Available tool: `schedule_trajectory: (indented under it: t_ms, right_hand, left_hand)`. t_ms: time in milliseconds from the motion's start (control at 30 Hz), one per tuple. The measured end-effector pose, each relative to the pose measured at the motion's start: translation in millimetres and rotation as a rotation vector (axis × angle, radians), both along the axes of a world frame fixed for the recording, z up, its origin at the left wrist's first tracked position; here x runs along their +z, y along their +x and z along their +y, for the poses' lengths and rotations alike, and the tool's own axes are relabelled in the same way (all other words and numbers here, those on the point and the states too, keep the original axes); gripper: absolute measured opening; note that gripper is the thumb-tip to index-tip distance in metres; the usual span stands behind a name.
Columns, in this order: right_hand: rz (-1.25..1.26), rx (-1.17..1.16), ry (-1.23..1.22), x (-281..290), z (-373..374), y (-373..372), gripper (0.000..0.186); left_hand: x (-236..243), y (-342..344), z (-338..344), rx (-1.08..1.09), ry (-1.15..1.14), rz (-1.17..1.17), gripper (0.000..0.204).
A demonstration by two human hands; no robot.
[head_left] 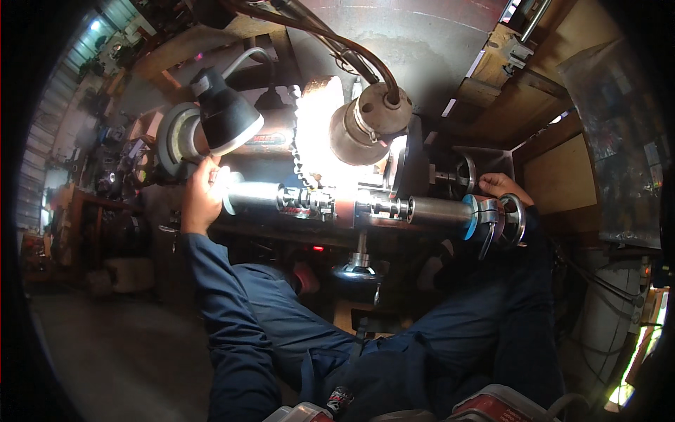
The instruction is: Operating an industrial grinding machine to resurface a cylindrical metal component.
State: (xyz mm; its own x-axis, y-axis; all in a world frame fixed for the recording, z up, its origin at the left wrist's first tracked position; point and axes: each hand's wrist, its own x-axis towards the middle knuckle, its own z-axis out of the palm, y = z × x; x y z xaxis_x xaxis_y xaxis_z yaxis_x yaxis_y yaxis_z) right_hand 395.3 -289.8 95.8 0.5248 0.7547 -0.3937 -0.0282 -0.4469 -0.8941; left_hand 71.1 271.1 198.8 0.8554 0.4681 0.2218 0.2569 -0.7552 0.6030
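Observation:
A bench machine carries a horizontal steel spindle assembly, with a steel cylinder (253, 198) at left and another (439, 209) with a blue collar (470, 218) at right. My left hand (204, 191) is closed at the left cylinder's outer end, below a large wheel (172, 141); what its fingers grip is hidden. My right hand (503, 187) has curled fingers at a metal handwheel (466, 174) behind the right cylinder. A bright, lamp-lit toothed wheel (316, 126) stands mid-machine. A chrome knob (357, 273) hangs below.
A black lamp (225, 112) and a metal lamp housing (365, 123) with cables hang over the machine. Wooden panels (559, 179) and a hanging plastic sheet (612, 141) stand at right. Cluttered shelving (112, 176) lines the left. My seated legs are below the machine.

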Motion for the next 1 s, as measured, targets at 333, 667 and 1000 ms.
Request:
schedule_trajectory:
  t_ms: [333, 667, 1000]
  right_hand:
    - [-0.397, -0.495, -0.003, -61, 39, 22, 0.030]
    - [-0.237, 0.184, -0.639, -40, 34, 6, 0.027]
    - [-0.191, 0.204, -0.728, -31, 37, 4, 0.031]
  left_hand:
    - [-1, 4, -1, 0.034, -0.062, -0.034, 0.020]
    - [-1, 8, -7, 0.065, -0.160, -0.053, 0.020]
    - [-3, 3, 4, 0.089, -0.083, 0.112, 0.024]
